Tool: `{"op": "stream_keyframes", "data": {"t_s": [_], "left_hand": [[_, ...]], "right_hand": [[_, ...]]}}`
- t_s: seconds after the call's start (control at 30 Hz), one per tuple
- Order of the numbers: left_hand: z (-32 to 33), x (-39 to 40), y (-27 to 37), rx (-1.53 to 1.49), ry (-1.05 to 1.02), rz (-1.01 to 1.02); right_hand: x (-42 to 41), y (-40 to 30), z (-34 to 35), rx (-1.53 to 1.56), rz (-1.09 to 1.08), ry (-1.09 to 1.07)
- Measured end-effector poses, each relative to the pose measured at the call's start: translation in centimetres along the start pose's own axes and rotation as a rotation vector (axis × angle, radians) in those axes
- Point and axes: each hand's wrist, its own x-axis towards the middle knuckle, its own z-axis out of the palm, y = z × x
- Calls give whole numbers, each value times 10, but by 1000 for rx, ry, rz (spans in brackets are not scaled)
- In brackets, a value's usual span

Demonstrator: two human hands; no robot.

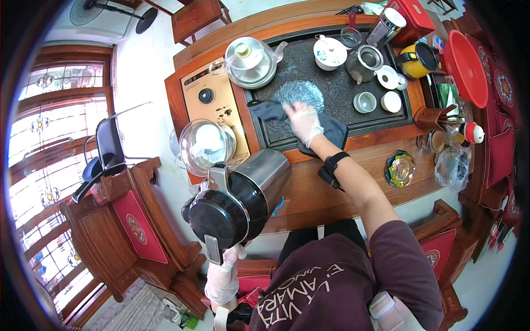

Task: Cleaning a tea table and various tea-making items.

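My left hand [225,269], in a clear glove, grips a large electric kettle [265,173] with a steel body and a black lid. The kettle is tilted in front of me, off the table's near left corner. My right hand [305,123], also gloved, is on a dark grey cloth [333,130] that spreads to both sides of it. Its fingers press and hold the cloth at the near edge of a black stone tea tray [265,134]. Just beyond the fingers lies a wet, shiny patch [302,93] on the tray.
A glass teapot [252,68] and a glass pot [203,145] stand at the left by a gold induction panel [232,118]. On the tray are a lidded bowl [330,53], a dark teapot [360,68] and small cups [365,102]. A glass ashtray [401,168] sits right.
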Motion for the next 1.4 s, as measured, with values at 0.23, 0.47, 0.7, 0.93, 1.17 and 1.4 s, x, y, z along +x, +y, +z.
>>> {"op": "stream_keyframes", "data": {"t_s": [0.23,0.47,0.7,0.93,1.17,1.4], "left_hand": [[31,34,26,-159,24,-19],[52,79,32,-617,-44,44],[69,118,38,-619,-65,112],[74,141,43,-584,-113,168],[93,148,55,-546,-134,199],[115,144,64,-516,-151,252]], "right_hand": [[55,64,-22,-174,532,193],[26,58,-31,11,722,135],[-13,56,-38,37,764,83],[-53,52,-45,30,743,-35],[-107,21,-46,82,488,-101],[-138,35,-48,79,380,-165]]}}
